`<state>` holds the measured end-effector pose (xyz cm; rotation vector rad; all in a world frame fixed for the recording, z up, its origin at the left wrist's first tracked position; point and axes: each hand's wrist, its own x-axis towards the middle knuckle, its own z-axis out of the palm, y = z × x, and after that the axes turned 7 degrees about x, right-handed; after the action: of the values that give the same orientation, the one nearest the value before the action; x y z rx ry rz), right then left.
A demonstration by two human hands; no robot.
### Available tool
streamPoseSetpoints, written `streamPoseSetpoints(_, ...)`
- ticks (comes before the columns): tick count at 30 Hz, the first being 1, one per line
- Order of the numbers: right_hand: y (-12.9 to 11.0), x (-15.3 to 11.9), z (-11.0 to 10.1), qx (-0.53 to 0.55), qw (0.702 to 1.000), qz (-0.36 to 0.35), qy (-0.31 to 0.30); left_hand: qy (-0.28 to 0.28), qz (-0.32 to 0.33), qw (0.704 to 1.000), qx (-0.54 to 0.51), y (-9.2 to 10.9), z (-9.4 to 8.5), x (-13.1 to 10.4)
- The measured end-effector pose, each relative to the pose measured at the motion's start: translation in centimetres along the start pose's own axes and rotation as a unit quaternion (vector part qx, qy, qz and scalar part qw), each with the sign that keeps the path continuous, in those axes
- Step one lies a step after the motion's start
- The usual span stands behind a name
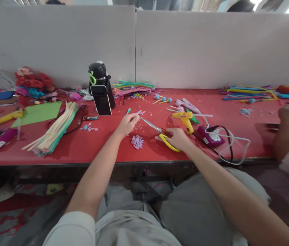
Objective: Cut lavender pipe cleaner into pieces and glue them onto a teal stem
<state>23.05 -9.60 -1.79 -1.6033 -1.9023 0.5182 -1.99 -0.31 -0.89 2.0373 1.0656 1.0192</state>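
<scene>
With my left hand (127, 124) I am pinching a slim teal piece (128, 111), its end sticking up past my fingers; how much of it my palm is hiding, I cannot tell. My right hand (177, 138) is gripping the scissors (151, 125) by their yellow and red handles, and I am pointing the blades leftward, their tips near my left fingertips. Both hands are working above the red counter (108, 140). Just below the blades a small pile of lilac pieces (137, 141) is lying in front of me, and more crumbs are scattering the surface around my left fingers. To the right of the scissors a yellow glue gun (184, 119) is lying near a purple power box (211, 137). Over on the left, a phone (102, 102) is leaning upright against a black bottle (98, 72), and a bundle of cream and green stems (53, 131) is resting beside a green sheet (38, 112).
</scene>
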Motion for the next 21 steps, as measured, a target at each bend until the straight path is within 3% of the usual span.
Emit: streamPoseSetpoints(21,-0.13,-0.13,0.0,0.002,1.0,0.009,-0.002,-0.009,-0.008,1.0,-0.019,0.62,0.13,-0.1)
